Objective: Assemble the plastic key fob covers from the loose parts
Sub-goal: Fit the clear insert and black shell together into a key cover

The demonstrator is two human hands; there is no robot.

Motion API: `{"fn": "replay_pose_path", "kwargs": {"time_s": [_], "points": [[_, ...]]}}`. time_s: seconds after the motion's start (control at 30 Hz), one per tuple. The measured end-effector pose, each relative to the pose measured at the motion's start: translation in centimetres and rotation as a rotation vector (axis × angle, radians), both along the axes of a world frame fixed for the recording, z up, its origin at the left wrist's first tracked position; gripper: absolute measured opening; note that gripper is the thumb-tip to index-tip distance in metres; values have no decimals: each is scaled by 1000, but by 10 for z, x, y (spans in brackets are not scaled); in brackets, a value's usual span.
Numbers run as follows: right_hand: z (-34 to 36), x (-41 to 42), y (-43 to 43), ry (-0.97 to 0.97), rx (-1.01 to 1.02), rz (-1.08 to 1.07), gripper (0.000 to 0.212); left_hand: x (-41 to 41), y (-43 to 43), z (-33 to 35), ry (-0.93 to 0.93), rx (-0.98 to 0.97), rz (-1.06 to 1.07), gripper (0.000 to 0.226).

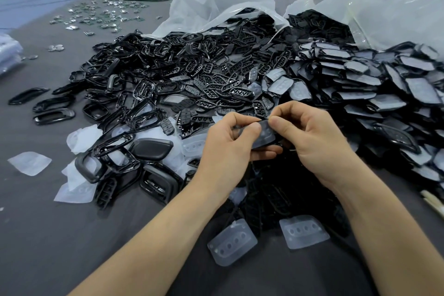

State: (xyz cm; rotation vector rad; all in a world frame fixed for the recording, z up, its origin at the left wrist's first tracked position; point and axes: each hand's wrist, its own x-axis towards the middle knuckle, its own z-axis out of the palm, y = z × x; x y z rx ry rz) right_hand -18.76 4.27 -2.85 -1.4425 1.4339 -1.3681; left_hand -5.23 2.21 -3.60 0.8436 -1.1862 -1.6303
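Over the near middle of the grey cloth-covered desk [48, 235], we see the left hand [228, 146] and right hand [317, 144] pinching a small black plastic key fob cover piece [264, 137], fingers [253, 127] curled on its ends. It seems to carry a translucent layer. Far left spreads a heap of glossy black plastic frames [156, 79]. A translucent rubbery button pad [231, 243] lies nearest us.
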Motion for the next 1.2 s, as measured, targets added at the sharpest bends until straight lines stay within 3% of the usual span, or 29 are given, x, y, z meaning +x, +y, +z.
{"fn": "replay_pose_path", "kwargs": {"time_s": [0.23,0.5,0.87,1.2], "points": [[1,3,1,-238,6,39,17,1,2,3,90,66,17,19],[-2,3,1,-255,-23,32,18,1,1,4,174,132,-18,22],[-6,-2,-2,-294,-39,51,27,2,1,2,167,27,-28,27],[-6,-6,-2,-269,-41,57,11,1,2,2,121,-39,-46,24]]}}
